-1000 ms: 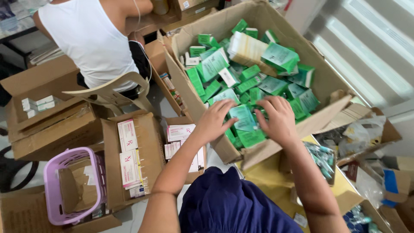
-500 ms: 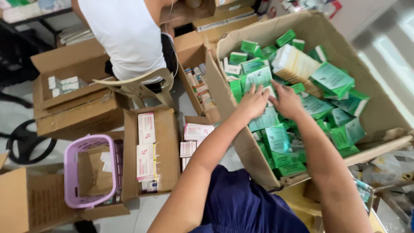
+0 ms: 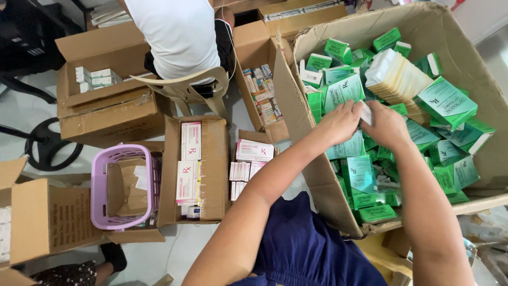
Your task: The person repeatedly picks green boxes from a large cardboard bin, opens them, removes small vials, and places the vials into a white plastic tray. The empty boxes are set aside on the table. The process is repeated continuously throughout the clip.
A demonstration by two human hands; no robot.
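Both my hands reach into a big cardboard box (image 3: 312, 175) filled with several green and white medicine cartons (image 3: 447, 103). My left hand (image 3: 338, 123) and my right hand (image 3: 386, 126) meet over the pile and together pinch a small white carton (image 3: 366, 112) between them. A stack of flat pale yellow folded cartons (image 3: 394, 77) lies just beyond my fingers. More green cartons (image 3: 362, 175) lie under my forearms.
Another person in a white top (image 3: 177, 32) sits on a beige plastic chair (image 3: 185, 87) at the far left. Open boxes of pink and white cartons (image 3: 190, 159) and a lilac plastic basket (image 3: 98, 185) stand on the floor left of me.
My hands have moved further up the pile and come together on a small white carton. The view has shifted, so the box fills more of the right side.
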